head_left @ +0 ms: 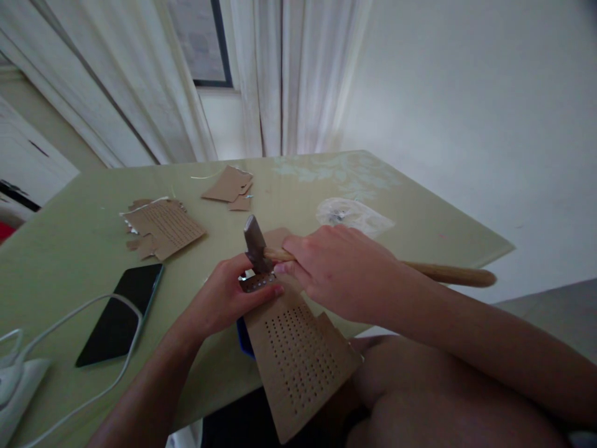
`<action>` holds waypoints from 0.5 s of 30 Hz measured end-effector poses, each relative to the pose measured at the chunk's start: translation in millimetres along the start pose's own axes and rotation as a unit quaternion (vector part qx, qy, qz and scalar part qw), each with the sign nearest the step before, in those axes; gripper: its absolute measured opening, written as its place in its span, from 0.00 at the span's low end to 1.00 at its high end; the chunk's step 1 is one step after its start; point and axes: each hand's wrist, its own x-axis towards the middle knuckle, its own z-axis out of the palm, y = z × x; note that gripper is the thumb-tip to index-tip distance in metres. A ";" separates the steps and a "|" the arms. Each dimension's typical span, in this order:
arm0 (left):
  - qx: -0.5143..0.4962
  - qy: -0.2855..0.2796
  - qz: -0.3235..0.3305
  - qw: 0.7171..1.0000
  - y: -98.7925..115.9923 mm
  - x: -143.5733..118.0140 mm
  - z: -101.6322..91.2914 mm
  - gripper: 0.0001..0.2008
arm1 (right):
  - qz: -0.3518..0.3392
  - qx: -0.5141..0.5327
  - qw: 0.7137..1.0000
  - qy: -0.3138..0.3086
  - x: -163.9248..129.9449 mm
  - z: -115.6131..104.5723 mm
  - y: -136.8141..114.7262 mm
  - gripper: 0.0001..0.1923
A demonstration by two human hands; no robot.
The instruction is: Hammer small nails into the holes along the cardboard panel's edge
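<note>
My right hand (333, 267) is wrapped round the wooden handle of a hammer (443, 274), close to its head. The metal head is tilted above my left fingers. With thumb and fingers, my left hand (224, 298) grips a perforated metal strip (258, 282) against a brown cardboard sheet (303, 361). Rows of punched holes cover much of this sheet, which hangs over the table's near edge. Under the sheet, part of a blue object (244, 339) shows; the rest of it is hidden. Whether the hammer touches the strip I cannot tell.
On the green table (280, 186) lie a stack of punched cardboard (165, 227), cardboard scraps (229, 186) and a clear plastic bag (352, 214). At the left are a phone (121, 314), a white cable (100, 298) and a white power strip (21, 395). Curtains hang behind.
</note>
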 end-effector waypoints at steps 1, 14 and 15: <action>-0.002 0.001 0.000 1.000 0.2 0.0 0.0 0.19 | 0.007 0.008 1.000 0.003 0.8 -2.0 -1.2 0.16; 0.013 0.012 -0.020 1.000 0.0 -1.3 1.4 0.22 | 0.041 0.060 0.997 0.032 -1.5 28.5 20.1 0.16; 0.016 0.015 -0.021 1.000 0.3 -1.3 1.3 0.22 | 0.044 0.066 0.996 0.035 -2.2 30.0 22.1 0.16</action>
